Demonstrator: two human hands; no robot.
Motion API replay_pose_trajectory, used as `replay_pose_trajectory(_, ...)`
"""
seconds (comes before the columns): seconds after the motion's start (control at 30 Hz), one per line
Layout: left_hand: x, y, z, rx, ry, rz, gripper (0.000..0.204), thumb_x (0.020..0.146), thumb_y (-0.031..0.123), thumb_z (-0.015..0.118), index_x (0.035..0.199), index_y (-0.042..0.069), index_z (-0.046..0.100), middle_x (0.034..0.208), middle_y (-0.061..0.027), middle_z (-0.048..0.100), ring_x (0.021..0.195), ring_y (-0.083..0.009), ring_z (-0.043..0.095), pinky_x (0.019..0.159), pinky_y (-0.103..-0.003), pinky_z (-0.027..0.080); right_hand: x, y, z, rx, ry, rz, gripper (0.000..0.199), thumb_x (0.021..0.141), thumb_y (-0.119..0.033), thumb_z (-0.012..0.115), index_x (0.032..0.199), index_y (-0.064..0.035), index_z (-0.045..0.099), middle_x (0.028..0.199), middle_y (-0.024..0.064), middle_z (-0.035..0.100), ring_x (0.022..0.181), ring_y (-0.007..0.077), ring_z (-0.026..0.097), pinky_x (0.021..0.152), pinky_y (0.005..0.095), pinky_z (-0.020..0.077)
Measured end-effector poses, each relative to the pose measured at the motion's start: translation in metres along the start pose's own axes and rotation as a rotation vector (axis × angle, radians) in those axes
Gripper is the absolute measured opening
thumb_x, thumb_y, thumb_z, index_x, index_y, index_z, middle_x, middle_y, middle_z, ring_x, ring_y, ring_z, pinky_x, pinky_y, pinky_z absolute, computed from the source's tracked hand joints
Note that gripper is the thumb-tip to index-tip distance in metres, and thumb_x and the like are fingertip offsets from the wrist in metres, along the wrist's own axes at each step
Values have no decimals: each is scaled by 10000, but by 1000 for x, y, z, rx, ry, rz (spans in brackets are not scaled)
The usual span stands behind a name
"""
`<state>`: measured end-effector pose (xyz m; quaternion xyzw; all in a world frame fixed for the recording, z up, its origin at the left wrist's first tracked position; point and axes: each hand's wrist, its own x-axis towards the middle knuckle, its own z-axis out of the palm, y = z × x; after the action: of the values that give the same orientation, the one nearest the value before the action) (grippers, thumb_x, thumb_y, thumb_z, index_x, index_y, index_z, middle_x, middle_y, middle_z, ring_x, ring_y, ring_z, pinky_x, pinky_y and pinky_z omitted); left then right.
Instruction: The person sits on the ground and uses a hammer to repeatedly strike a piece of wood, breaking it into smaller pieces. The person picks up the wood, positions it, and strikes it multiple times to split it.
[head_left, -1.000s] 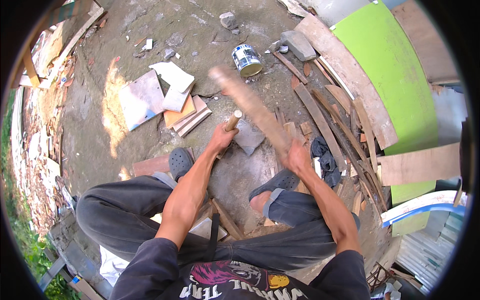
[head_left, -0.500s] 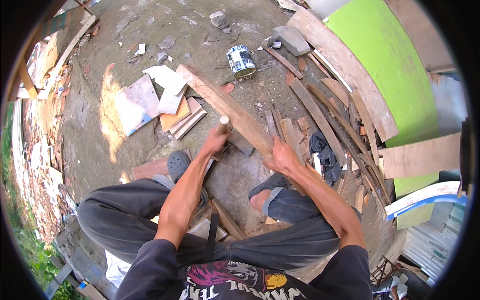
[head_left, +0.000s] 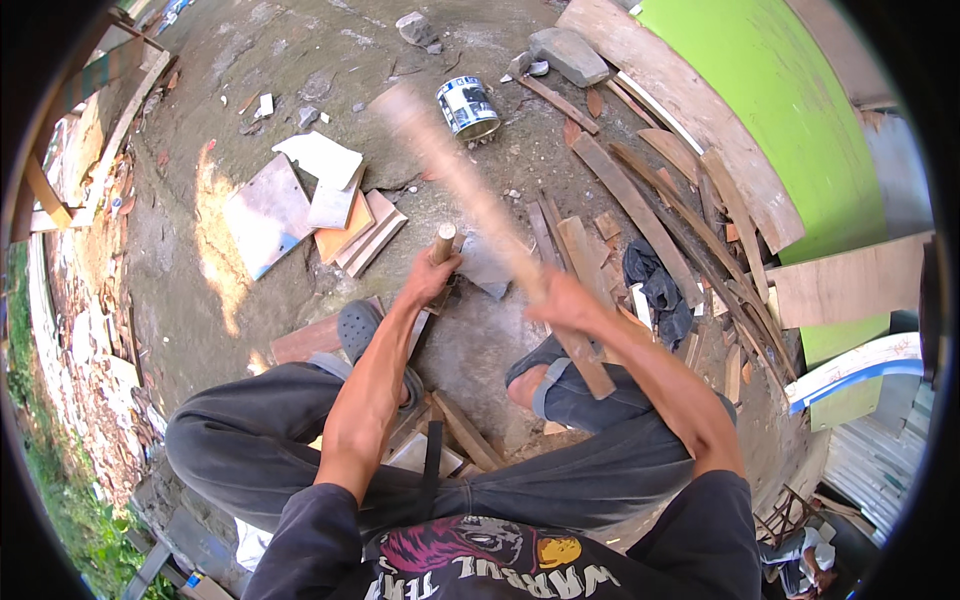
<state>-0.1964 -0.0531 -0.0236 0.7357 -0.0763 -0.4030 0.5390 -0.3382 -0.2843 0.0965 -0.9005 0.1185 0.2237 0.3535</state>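
My right hand (head_left: 568, 301) is closed around a long wooden plank (head_left: 462, 178), whose far half is smeared by motion. The plank slants from the upper left, and its near end comes out beside my right knee. My left hand (head_left: 430, 277) grips a round, pale wooden handle (head_left: 443, 243) that points up. What the handle belongs to is mostly hidden below my fist. A flat grey piece (head_left: 488, 268) shows on the ground between the handle and the plank; I cannot tell whether it joins the handle.
Board offcuts (head_left: 345, 215) lie in a stack ahead on the left. A paint can (head_left: 467, 108) stands beyond the plank, near a grey stone block (head_left: 568, 56). Wood strips (head_left: 640, 220) and a black plastic bag (head_left: 657, 285) cover the right side, before a green panel (head_left: 760, 120).
The plank's far end has swung upward and blurred, and its near end now shows past my right hand. My left hand has barely moved and keeps its grip. The view has shifted slightly.
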Motion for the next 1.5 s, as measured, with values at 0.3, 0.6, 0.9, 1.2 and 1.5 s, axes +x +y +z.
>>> replay_pose_trajectory(0.3,-8,7,10,81,7,31,235,841,241,695,877,22,618,799,-16,601,752,-121,535,707,-318,454,29,32,-76,314,101,275,666,704,-271,712,1240,78,528,1050,200,664,910,241,677,750,346,569)
replay_pose_trajectory(0.6,-7,4,9,42,-7,9,212,834,199,699,864,18,591,782,-8,586,742,-119,522,692,-305,444,5,12,-34,227,-96,123,834,669,-343,698,1314,132,465,1218,304,595,1122,373,600,993,375,454)
replay_pose_trajectory(0.9,-3,-1,13,84,-19,48,193,839,187,678,823,29,568,700,10,535,667,-107,483,625,-306,420,12,18,-77,658,28,393,816,669,-337,700,1303,128,481,1184,311,609,1072,353,632,972,393,486)
replay_pose_trajectory(1.2,-15,7,5,102,-23,105,166,817,154,706,785,42,588,684,7,550,653,-105,499,609,-319,434,9,21,-45,25,-36,26,853,660,-384,708,1310,119,477,1212,355,573,1128,402,598,1004,397,474)
replay_pose_trajectory(1.5,-14,-2,7,65,13,128,159,814,145,689,775,28,588,701,0,572,667,-96,505,608,-314,433,-18,-7,-8,421,25,28,740,684,-367,717,1221,113,541,1073,270,665,964,351,673,907,404,524)
